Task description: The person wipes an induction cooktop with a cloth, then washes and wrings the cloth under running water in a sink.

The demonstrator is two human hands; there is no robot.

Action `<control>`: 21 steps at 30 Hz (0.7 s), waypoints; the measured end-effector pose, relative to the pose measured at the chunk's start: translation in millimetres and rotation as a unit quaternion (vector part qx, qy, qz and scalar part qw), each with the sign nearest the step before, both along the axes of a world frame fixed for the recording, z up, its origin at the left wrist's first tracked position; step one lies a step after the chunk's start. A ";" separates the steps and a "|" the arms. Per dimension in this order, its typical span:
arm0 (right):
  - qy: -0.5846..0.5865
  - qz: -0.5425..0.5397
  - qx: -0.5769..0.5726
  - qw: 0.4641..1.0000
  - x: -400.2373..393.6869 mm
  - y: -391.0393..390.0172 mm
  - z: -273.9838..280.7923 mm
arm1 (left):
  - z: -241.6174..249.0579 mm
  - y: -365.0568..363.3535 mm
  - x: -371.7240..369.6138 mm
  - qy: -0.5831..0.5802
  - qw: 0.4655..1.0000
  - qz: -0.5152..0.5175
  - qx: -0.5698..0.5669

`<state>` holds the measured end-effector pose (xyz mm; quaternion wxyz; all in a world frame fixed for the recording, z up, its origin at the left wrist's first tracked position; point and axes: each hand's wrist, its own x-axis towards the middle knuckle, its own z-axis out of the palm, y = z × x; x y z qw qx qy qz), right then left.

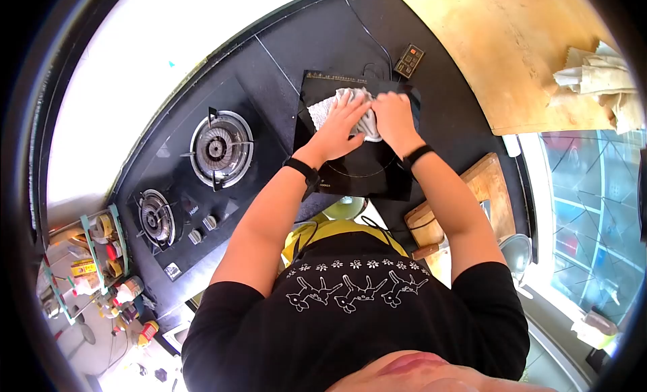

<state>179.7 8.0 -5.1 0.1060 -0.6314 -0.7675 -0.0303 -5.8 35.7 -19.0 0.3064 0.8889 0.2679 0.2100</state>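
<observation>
A crumpled pale cloth (pixel 322 113) lies on the upper part of the black induction cooktop (pixel 357 179). Across the cloth rests my left hand (pixel 339 129), its fingers stretched out and slightly apart, pressing from above. My right hand (pixel 395 119) is closed at the cloth's right edge, fingers curled down with a bunched fold at them. The fingertips of this hand are partly hidden. Each wrist wears a black band.
To the left is a gas stove (pixel 217 148) with two burners. A power strip (pixel 409 60) and cable lie behind the cooktop. Wooden cutting boards (pixel 490 190) stand at the right, near a window. Bottles and jars fill a rack (pixel 101 244) at lower left.
</observation>
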 end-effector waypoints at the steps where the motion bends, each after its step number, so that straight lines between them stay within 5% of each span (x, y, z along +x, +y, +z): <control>1: 0.009 0.018 0.028 0.999 3.6 -14.9 2.8 | 4.3 -1.0 -1.0 0.018 0.999 -0.022 0.032; 4: 0.049 0.013 0.019 0.999 24.3 -34.6 11.1 | 14.9 -3.1 -1.9 -0.025 0.998 -0.021 -0.057; 12: 0.192 -0.058 -0.039 0.979 37.5 -29.9 0.3 | 1.2 0.9 -4.6 -0.075 0.995 -0.026 -0.054; 21: 0.024 0.003 -0.050 0.998 31.3 10.2 6.9 | 5.1 -0.2 -1.4 -0.039 0.999 -0.010 -0.029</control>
